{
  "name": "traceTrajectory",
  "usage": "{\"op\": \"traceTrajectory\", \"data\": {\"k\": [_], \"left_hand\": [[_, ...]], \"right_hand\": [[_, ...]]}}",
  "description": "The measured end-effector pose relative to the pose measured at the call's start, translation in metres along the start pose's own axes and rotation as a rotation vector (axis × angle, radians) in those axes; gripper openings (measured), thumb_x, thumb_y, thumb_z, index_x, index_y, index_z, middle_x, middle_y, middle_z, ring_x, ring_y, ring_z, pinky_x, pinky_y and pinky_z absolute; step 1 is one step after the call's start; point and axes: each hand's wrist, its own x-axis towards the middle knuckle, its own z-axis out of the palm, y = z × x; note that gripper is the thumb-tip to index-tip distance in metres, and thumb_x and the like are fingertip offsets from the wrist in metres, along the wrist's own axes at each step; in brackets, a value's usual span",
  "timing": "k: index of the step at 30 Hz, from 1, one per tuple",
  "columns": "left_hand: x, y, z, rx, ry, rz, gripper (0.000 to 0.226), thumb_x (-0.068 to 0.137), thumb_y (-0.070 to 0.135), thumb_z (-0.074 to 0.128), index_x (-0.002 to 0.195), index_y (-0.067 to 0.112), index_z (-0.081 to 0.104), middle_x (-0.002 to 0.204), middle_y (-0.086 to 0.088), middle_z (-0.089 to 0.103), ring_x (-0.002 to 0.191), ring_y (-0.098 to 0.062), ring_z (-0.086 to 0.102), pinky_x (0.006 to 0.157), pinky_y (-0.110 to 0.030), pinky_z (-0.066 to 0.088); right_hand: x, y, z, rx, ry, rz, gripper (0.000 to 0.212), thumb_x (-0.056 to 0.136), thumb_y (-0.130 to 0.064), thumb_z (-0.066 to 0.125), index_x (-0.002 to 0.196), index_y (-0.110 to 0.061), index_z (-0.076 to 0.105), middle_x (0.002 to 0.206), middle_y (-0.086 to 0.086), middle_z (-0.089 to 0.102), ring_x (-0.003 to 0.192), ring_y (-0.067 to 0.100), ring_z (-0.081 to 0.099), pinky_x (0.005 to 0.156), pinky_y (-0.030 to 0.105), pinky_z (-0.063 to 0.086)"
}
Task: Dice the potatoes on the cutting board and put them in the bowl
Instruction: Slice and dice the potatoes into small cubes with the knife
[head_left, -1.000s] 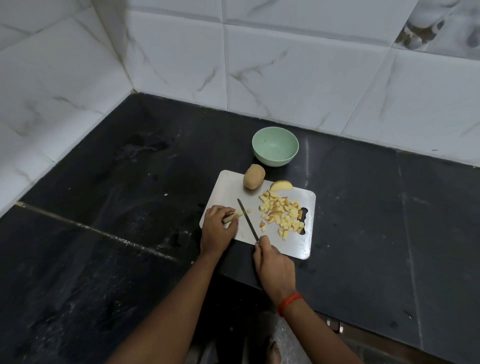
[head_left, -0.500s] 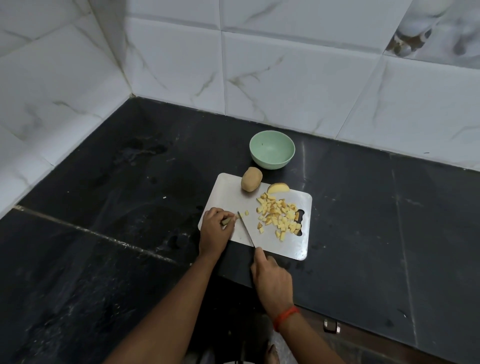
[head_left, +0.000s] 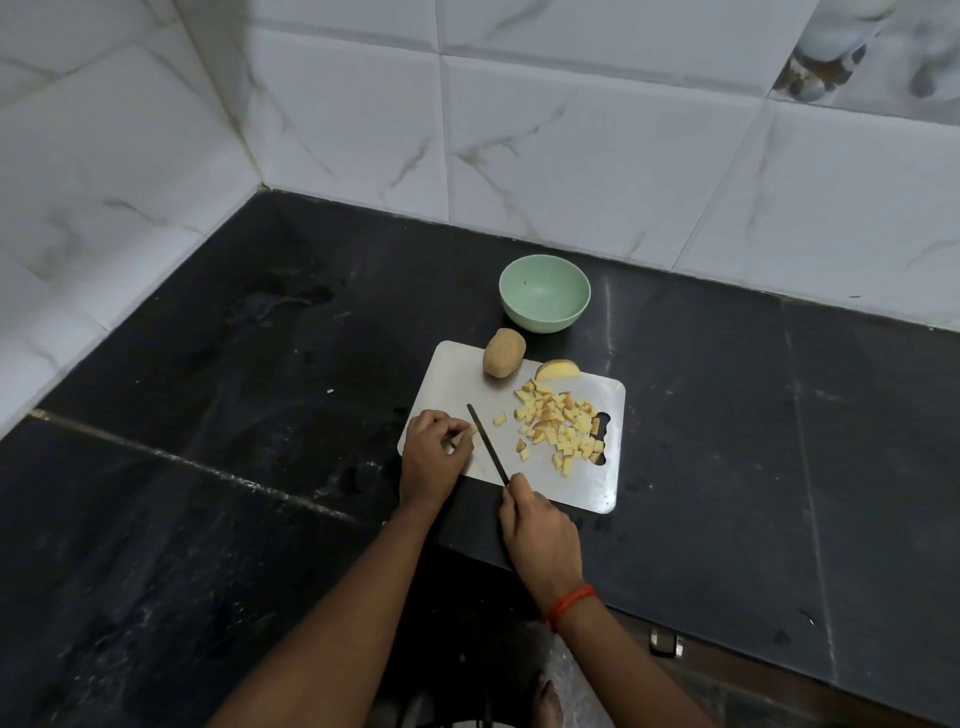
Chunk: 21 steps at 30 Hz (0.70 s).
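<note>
Right now the left hand (head_left: 434, 452) sits on the near left corner of the cutting board (head_left: 587, 483). Its fingers are curled and pinch a small strip of potato (head_left: 462, 437) down on the board. The right hand (head_left: 540, 530) is closed around the handle of a knife (head_left: 488, 444). The thin dark blade lies slanted over the board, just beside the left fingertips, with its tip pointing away from the person.

A little potato cube (head_left: 500, 419) lies alone just right of the blade. More to the right, a pile of diced potato (head_left: 561, 426) is spread out by the board's handle hole. One whole potato (head_left: 504, 352) with its skin on rests at the far edge of the board. A cut wedge (head_left: 557, 370) lies next to it.

The green bowl (head_left: 540, 323) stands on the black counter (head_left: 779, 415), just behind the board and near the whole potato. White tiles (head_left: 571, 156) cover the walls behind. A red band (head_left: 571, 605) goes around the right wrist.
</note>
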Motion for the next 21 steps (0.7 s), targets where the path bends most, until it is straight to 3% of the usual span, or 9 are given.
{"op": "traceTrajectory", "data": {"k": [6, 13, 17, 21], "left_hand": [[-0.0002, 0.0008, 0.0003, 0.018, -0.018, -0.001, 0.010, 0.088, 0.017, 0.075, 0.098, 0.013, 0.077, 0.094, 0.012, 0.055, 0.095, -0.009, 0.052, 0.079, -0.002, 0.036], [-0.0003, -0.0006, 0.0025, 0.033, -0.010, 0.001, 0.013, 0.092, 0.020, 0.073, 0.103, 0.015, 0.077, 0.097, 0.011, 0.054, 0.097, -0.008, 0.049, 0.079, -0.001, 0.035], [0.0007, -0.0025, 0.0034, -0.011, 0.005, -0.001, 0.024, 0.089, 0.020, 0.075, 0.113, 0.019, 0.074, 0.102, 0.011, 0.061, 0.102, -0.009, 0.055, 0.086, -0.018, 0.046], [-0.0007, -0.0049, 0.0026, 0.002, -0.002, 0.012, 0.021, 0.079, 0.010, 0.077, 0.099, 0.016, 0.075, 0.098, 0.012, 0.057, 0.098, -0.011, 0.055, 0.082, -0.025, 0.051]], "right_hand": [[-0.0003, -0.0048, -0.0038, -0.082, -0.074, -0.002, 0.010, 0.100, -0.027, 0.043, 0.104, -0.019, 0.046, 0.076, 0.005, 0.065, 0.062, 0.033, 0.063, 0.048, 0.032, 0.033], [-0.0092, -0.0013, -0.0020, -0.123, -0.029, 0.075, 0.009, 0.097, -0.028, 0.052, 0.100, -0.020, 0.049, 0.066, 0.001, 0.060, 0.049, 0.027, 0.059, 0.041, 0.028, 0.031], [-0.0036, -0.0033, -0.0012, -0.052, 0.051, 0.159, 0.013, 0.102, -0.030, 0.045, 0.093, -0.021, 0.043, 0.068, -0.001, 0.061, 0.052, 0.025, 0.059, 0.042, 0.029, 0.033], [-0.0076, 0.0008, -0.0014, -0.030, 0.052, 0.094, 0.011, 0.100, -0.028, 0.052, 0.093, -0.020, 0.047, 0.068, -0.001, 0.062, 0.050, 0.025, 0.059, 0.042, 0.028, 0.030]]}}
